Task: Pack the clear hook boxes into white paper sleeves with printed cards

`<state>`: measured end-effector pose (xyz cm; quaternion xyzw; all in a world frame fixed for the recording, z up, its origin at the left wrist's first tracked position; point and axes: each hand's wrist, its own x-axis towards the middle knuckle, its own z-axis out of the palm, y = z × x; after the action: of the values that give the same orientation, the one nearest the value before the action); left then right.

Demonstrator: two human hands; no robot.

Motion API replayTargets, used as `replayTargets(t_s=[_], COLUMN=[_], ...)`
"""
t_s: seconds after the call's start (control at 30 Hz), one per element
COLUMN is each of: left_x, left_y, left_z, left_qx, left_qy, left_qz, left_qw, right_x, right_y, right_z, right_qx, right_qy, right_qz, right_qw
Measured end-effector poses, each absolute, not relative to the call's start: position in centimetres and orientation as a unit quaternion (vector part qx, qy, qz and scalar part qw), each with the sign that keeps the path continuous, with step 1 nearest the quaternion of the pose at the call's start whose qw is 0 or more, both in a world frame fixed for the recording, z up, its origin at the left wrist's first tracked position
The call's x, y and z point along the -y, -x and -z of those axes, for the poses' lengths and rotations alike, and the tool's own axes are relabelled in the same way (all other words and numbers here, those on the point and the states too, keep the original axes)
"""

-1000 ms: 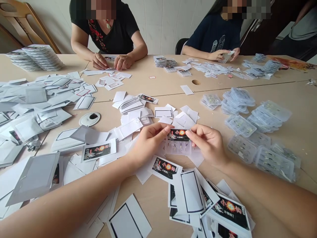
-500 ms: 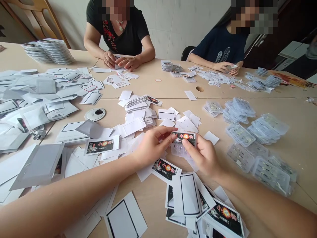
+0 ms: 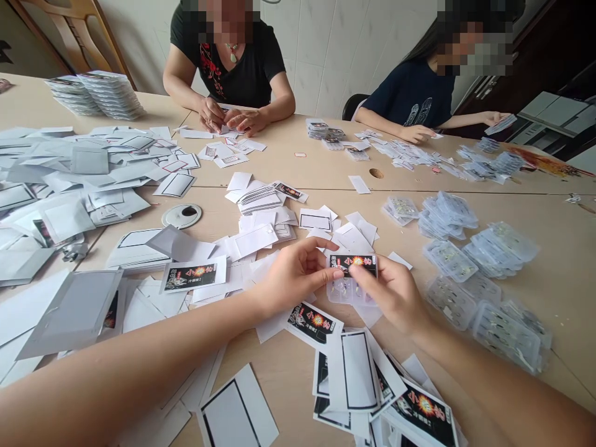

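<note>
Both my hands grip a small clear plastic box (image 3: pixel 341 292) whose upper part bears a black label (image 3: pixel 367 266) with an orange burst and large characters. My left hand (image 3: pixel 302 273) pinches the box's left edge between thumb and fingers. My right hand (image 3: pixel 388 288) holds the right side, its thumb pressed on the label; its other fingers are hidden behind. Small items show dimly through the box's lower part. Just below lies a printed black card (image 3: pixel 314 323) with a white border. Nearer to me is a loose pile of such cards (image 3: pixel 426 410), some face down.
Stacked clear boxes (image 3: pixel 503 248) stand to the right. White cards (image 3: pixel 88 161) are heaped at left, beside a round cable cover (image 3: pixel 181 215). Tall stacks (image 3: pixel 109 93) rise at the far left. Across the table sit a person in black (image 3: pixel 251 74) and a person in navy (image 3: pixel 405 96).
The box in my hands shows more of its lower part below the label. The person in navy has stretched one hand out to the right with a small box in it. My view has shifted slightly.
</note>
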<state>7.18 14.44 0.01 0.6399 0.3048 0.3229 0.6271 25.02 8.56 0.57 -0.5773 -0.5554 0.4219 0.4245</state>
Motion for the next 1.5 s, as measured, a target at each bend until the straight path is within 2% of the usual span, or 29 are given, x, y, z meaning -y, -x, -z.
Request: replayTargets(t_s=[0.1,0.2,0.33,0.6,0.73,0.8,0.93,1.0,1.07,1.27,1.5], left_x=[-14.4,-14.6,-14.8,-14.7,-14.6,-14.7,-14.7,-14.7,-14.6,-14.1,-15.7], left_y=[-7.2,-7.2,-7.0,-6.7,-6.6,-6.5,-6.5,-6.4,-6.5,-6.6,-6.3], left_z=[0.1,0.2,0.3,0.1,-0.2,-0.2,-0.4,-0.5,-0.5,-0.4,-1.4], left_qx=[-0.302,-0.302,-0.31,-0.304,-0.326,-0.342,-0.338,-0.338,-0.34,-0.311,-0.316], left_qy=[-0.646,-0.641,-0.626,-0.624,-0.618,-0.608,-0.598,-0.597,-0.596,-0.595,-0.542], left_qz=[-0.324,-0.319,-0.315,-0.288,-0.295,-0.31,-0.323,-0.322,-0.32,-0.392,-0.476], left_qw=[0.622,0.629,0.643,0.66,0.652,0.645,0.651,0.653,0.653,0.629,0.616], right_x=[-9.0,-9.3,-9.6,-10.1,-10.8,-11.6,-13.1,-13.1,-12.5,-9.8,-8.1], right_y=[-25.0,-25.2,-25.6,-26.4,-27.6,-28.1,-28.4,-28.4,-28.2,-27.0,-26.4], right_z=[-0.9,-0.7,-0.3,-2.5,-3.3,-3.1,-2.4,-2.4,-2.8,-4.3,-4.2], right_qx=[0.547,0.514,0.478,0.554,0.467,0.392,0.338,0.36,0.408,0.627,0.764], right_qy=[0.592,0.561,0.574,0.527,0.562,0.566,0.446,0.437,0.467,0.527,0.503], right_qz=[-0.434,-0.496,-0.506,-0.535,-0.593,-0.616,-0.618,-0.607,-0.593,-0.499,-0.367], right_qw=[0.403,0.418,0.431,0.359,0.338,0.382,0.552,0.558,0.513,0.284,0.168])
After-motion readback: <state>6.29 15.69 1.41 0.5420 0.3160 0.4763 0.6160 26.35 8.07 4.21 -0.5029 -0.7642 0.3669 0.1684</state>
